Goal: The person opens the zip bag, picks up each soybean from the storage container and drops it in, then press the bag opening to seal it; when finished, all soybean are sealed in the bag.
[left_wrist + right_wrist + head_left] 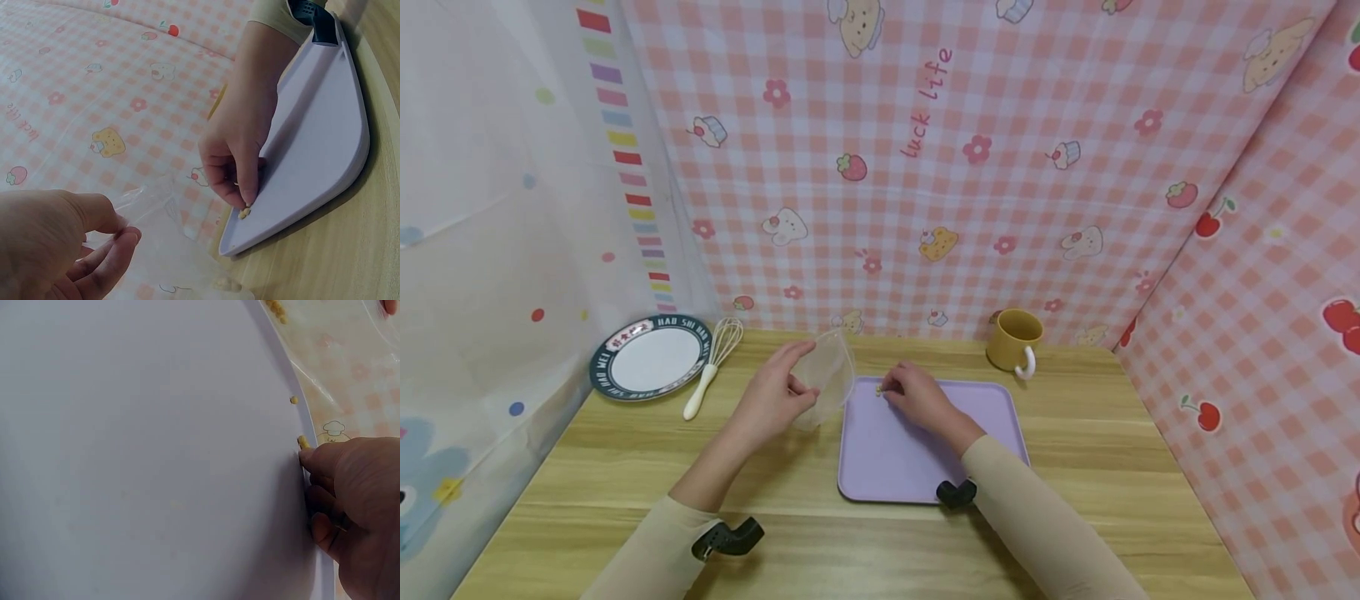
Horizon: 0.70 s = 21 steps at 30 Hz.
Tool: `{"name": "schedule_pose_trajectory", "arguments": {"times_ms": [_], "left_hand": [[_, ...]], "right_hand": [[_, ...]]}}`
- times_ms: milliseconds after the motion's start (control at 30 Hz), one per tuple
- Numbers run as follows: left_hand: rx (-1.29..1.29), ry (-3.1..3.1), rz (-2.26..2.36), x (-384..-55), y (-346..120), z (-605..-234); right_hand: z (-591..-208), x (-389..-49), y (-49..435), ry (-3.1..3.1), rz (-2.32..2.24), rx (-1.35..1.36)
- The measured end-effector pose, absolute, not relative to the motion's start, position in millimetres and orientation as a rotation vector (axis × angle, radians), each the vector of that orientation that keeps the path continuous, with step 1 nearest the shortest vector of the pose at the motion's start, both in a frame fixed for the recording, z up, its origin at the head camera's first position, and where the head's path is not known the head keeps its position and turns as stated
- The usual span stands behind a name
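My left hand (772, 390) pinches a clear plastic bag (829, 372) by its edge, left of the lilac tray (887, 454). A few pale yellow soybeans (226, 285) lie low in the bag. With curled fingers, my right hand (921, 398) reaches down to the tray's far left corner. Its thumb and fingertips pinch at small soybeans (244, 213) there. One soybean (303, 442) shows right at the fingertip in the right wrist view. Another loose soybean (294, 400) lies apart by the tray's rim.
To the left, a white plate with a dark patterned rim (658, 360) lies beside a cream-handled whisk (711, 367). A yellow mug (1013, 340) with a white handle stands behind the tray on the right. Pink checked cloth walls (970, 208) bound the wooden table at the back and right.
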<state>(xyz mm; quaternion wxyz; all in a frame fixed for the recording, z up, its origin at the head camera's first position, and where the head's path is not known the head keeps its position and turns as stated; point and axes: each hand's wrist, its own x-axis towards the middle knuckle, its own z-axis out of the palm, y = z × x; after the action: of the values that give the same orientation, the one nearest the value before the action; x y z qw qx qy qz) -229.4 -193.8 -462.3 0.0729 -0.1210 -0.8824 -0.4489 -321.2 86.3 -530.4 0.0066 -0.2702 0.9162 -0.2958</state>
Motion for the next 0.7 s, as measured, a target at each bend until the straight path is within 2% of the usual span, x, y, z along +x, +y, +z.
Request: {"name": "schedule_pose_trajectory", "arguments": {"times_ms": [367,700], "left_hand": [[-0.359,-2.65,-1.355,-229.1,-192.9,-461.6],[-0.356,-2.667,-1.355,-229.3,-192.7,-460.0]], "right_hand": [[-528.6,-321.0,88.1,2.868,-0.89,-0.837],[-515.4,-317.7,85.9,2.852,-1.048,-0.87]]}}
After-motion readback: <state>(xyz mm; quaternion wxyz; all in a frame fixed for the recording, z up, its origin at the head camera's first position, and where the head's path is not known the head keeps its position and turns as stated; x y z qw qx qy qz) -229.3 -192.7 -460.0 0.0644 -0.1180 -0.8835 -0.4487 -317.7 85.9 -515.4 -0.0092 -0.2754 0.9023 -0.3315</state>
